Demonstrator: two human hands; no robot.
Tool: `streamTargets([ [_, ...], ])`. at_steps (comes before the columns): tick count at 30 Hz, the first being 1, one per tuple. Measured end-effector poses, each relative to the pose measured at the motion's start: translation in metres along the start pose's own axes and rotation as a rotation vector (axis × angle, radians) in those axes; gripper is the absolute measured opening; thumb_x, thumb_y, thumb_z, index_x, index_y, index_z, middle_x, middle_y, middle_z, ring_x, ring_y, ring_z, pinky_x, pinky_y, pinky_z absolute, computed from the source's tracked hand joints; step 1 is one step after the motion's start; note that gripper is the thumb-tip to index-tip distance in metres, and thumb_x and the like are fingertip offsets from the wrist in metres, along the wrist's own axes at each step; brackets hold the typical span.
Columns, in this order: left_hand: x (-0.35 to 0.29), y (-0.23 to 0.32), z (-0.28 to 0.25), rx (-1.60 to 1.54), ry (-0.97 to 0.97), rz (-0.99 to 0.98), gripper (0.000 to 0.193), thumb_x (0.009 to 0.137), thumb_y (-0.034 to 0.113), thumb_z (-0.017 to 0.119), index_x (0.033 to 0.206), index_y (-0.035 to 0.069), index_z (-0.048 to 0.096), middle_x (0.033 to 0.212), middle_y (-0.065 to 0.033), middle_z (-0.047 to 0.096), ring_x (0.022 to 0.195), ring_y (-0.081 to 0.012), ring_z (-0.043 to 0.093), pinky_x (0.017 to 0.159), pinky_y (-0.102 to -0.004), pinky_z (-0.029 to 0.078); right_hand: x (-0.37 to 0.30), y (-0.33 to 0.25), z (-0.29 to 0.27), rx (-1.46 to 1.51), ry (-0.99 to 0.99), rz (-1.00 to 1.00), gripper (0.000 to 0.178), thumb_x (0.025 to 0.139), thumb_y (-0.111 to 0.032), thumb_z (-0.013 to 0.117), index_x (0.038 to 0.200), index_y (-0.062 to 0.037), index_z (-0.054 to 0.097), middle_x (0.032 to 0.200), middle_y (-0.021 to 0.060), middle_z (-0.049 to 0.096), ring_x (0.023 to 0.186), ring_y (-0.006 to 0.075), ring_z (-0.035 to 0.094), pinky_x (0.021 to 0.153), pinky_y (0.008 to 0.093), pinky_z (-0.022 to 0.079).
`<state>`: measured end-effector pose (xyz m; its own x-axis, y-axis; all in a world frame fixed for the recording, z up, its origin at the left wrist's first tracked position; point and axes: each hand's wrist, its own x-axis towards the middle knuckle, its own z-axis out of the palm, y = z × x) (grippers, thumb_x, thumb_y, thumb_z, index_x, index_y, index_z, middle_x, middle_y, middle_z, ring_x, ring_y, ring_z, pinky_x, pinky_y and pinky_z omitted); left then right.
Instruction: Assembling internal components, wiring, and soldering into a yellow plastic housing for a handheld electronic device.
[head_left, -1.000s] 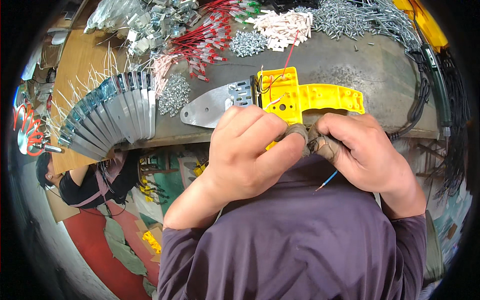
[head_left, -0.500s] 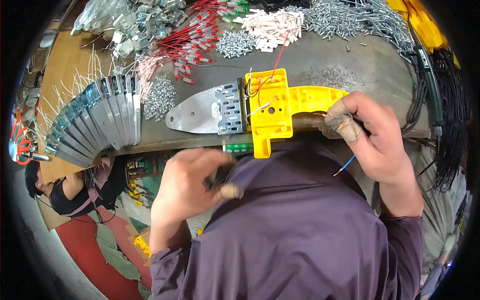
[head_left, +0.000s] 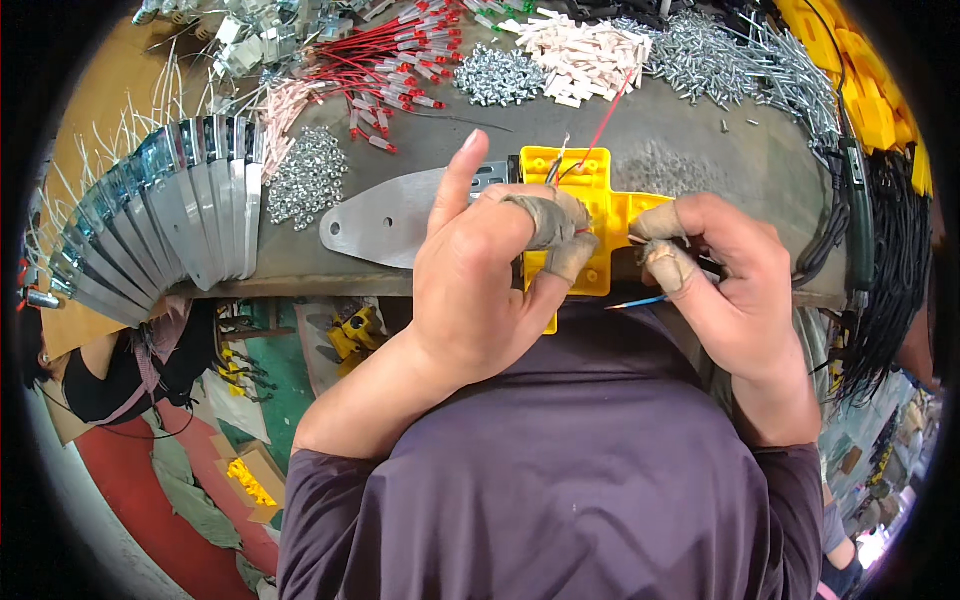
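Observation:
A yellow plastic housing (head_left: 598, 170) with a short handle lies at the table's front edge, joined to a grey pointed metal plate (head_left: 385, 222). My left hand (head_left: 480, 260) reaches over the housing, covering part of it. Its thumb and bent fingers, wrapped in worn finger covers, pinch a thin wire; only a small reddish bit shows. At the handle, my right hand (head_left: 735, 285) is closed, thumb and forefinger gripping a wire with a bare copper end (head_left: 637, 238). Below these fingers a blue wire (head_left: 640, 302) sticks out. A red wire (head_left: 605, 120) rises from the housing.
A fan of metal plates with wires (head_left: 190, 210) stands at the left. Nuts (head_left: 305, 180), red-wired lamps (head_left: 400, 75), white sleeves (head_left: 590, 60) and screws (head_left: 700, 60) lie in heaps behind. Black cords (head_left: 885, 270) hang at the right. Another person's arm (head_left: 95, 365) shows lower left.
My left hand has moved up and right from below the table edge onto the housing, its fingers closing there. My right hand has shifted slightly left with its wire.

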<state>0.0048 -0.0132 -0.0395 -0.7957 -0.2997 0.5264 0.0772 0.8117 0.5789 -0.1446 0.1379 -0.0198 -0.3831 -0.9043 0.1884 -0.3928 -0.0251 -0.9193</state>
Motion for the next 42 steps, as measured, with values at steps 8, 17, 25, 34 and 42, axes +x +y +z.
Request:
streamTargets([
  [8,-0.005,-0.017,0.009,-0.37,0.068,-0.099,0.059,0.074,-0.011,0.072,0.116,0.004,0.033,0.095,-0.0038,0.061,0.09,-0.0148,0.066,0.117,-0.0555,0.015,0.018,-0.004,0.011,-0.055,-0.04,0.044,0.009,0.083,0.003,0.062,0.092,0.0041,0.061,0.073,0.006,0.063,0.064,0.0058,0.058,0.059,0.0222,0.048],
  [17,-0.006,-0.023,0.007,-0.386,0.046,-0.076,0.057,0.075,-0.011,0.07,0.116,0.003,0.034,0.099,-0.0059,0.058,0.092,-0.0144,0.064,0.117,-0.0551,0.016,0.02,0.0,0.014,-0.109,-0.015,-0.005,0.014,0.082,0.005,0.062,0.096,0.0042,0.063,0.075,0.0084,0.065,0.065,0.0088,0.064,0.059,0.0234,0.051],
  [25,-0.002,-0.014,0.006,-0.456,0.058,-0.179,0.059,0.069,-0.007,0.065,0.117,0.002,0.031,0.103,-0.0092,0.054,0.094,-0.0166,0.06,0.113,-0.048,0.024,0.021,-0.002,0.013,-0.128,-0.032,-0.034,0.015,0.08,0.005,0.062,0.095,0.0037,0.062,0.075,0.0094,0.065,0.064,0.0134,0.065,0.058,0.0261,0.051],
  [34,0.005,-0.02,0.003,-0.148,-0.05,0.22,0.06,0.064,0.004,0.071,0.115,0.001,0.038,0.089,-0.0065,0.06,0.08,-0.0197,0.064,0.106,-0.0427,0.028,0.024,-0.006,0.009,0.204,-0.072,0.206,0.018,0.088,-0.012,0.067,0.091,0.0021,0.057,0.079,-0.0005,0.056,0.071,0.0046,0.049,0.061,0.0209,0.04],
  [42,0.002,-0.019,0.01,-0.212,0.042,0.079,0.063,0.066,-0.006,0.067,0.119,0.0,0.034,0.095,-0.0072,0.055,0.085,-0.0181,0.06,0.1,-0.0409,0.037,0.021,-0.007,0.003,0.173,-0.109,0.351,0.011,0.082,-0.006,0.062,0.09,0.0019,0.06,0.075,-0.0006,0.057,0.069,0.0029,0.05,0.058,0.0217,0.039],
])
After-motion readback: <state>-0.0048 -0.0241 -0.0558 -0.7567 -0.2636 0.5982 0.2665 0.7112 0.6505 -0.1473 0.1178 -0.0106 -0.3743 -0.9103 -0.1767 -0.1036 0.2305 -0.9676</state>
